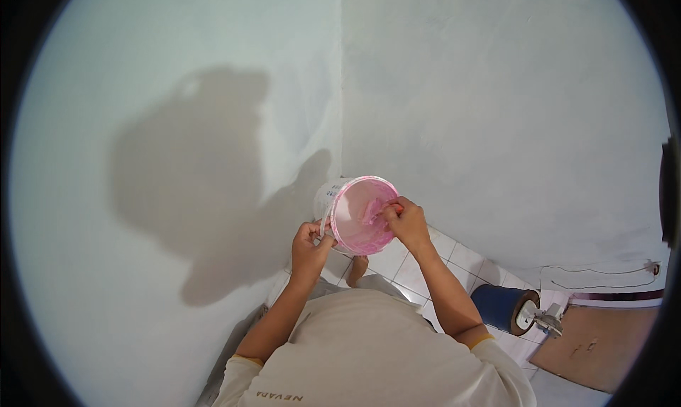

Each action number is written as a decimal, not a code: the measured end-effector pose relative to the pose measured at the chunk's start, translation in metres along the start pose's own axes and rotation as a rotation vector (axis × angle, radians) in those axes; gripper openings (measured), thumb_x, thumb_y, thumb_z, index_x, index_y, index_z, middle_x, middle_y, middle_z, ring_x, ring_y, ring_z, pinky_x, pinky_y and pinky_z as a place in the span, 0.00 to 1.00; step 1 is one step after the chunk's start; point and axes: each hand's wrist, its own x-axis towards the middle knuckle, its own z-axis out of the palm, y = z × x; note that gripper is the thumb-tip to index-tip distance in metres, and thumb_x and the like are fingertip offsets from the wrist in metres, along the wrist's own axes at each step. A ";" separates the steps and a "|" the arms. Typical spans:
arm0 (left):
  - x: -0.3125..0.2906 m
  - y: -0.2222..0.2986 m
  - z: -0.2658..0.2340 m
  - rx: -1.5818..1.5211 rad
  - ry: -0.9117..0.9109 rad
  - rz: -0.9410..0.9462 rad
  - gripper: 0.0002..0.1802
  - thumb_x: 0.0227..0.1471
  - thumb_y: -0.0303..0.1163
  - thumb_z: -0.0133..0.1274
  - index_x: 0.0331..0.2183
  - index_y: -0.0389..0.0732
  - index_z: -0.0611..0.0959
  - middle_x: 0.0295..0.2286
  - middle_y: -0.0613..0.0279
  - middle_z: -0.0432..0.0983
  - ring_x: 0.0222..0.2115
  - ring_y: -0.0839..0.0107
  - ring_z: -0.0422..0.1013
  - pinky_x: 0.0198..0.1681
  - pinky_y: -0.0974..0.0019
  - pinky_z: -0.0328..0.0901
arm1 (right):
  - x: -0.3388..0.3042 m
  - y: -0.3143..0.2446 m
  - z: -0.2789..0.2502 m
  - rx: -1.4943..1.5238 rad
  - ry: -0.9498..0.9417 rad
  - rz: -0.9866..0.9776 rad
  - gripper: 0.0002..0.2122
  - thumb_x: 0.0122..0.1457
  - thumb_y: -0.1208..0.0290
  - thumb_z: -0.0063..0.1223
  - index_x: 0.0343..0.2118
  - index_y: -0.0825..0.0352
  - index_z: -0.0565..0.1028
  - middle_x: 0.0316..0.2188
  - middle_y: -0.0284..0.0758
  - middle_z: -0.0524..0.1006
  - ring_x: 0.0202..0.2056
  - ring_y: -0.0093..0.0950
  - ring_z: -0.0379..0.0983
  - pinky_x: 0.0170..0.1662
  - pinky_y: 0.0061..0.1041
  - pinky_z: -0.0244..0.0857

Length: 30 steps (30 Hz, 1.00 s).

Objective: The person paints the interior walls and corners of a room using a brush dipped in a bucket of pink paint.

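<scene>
A white paint bucket (328, 194) is tipped toward me in front of the wall corner, its rim and inside smeared with pink paint. My left hand (310, 247) grips the bucket at its near left side, by the rim and the thin handle. At the right rim my right hand (408, 224) is closed round a paintbrush (372, 211) that reaches into the bucket. A bit of its orange-red handle shows between the fingers, and its pink-coated end lies against the inner wall. The bucket's bottom is only partly visible.
Two pale walls (496, 109) meet in a corner ahead. White floor tiles (411, 276) lie below, with my bare foot (357, 271) under the bucket. At lower right are a blue drum (496, 308), a small fan (546, 318), a brown board (596, 343) and a wall cable (603, 286).
</scene>
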 end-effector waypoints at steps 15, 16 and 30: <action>0.106 -0.016 -0.076 -0.179 0.118 -0.299 0.12 0.53 0.28 0.59 0.31 0.38 0.70 0.34 0.58 0.75 0.31 0.71 0.74 0.35 0.64 0.73 | -0.005 0.001 0.043 1.025 -0.272 0.440 0.17 0.64 0.73 0.48 0.55 0.71 0.68 0.38 0.38 0.79 0.35 0.25 0.77 0.31 0.19 0.67; 0.108 -0.021 -0.079 -0.157 0.121 -0.291 0.13 0.53 0.29 0.60 0.31 0.38 0.70 0.32 0.59 0.74 0.30 0.72 0.74 0.34 0.66 0.73 | -0.006 -0.002 0.045 1.023 -0.264 0.431 0.17 0.64 0.73 0.48 0.55 0.71 0.68 0.38 0.38 0.79 0.35 0.25 0.77 0.31 0.19 0.67; 0.068 -0.015 -0.032 -0.094 0.180 -0.346 0.10 0.50 0.23 0.56 0.30 0.38 0.70 0.29 0.62 0.71 0.27 0.75 0.71 0.29 0.70 0.70 | 0.099 -0.055 -0.002 1.008 0.123 0.193 0.11 0.59 0.62 0.50 0.28 0.65 0.66 0.18 0.34 0.69 0.13 0.20 0.58 0.16 0.21 0.49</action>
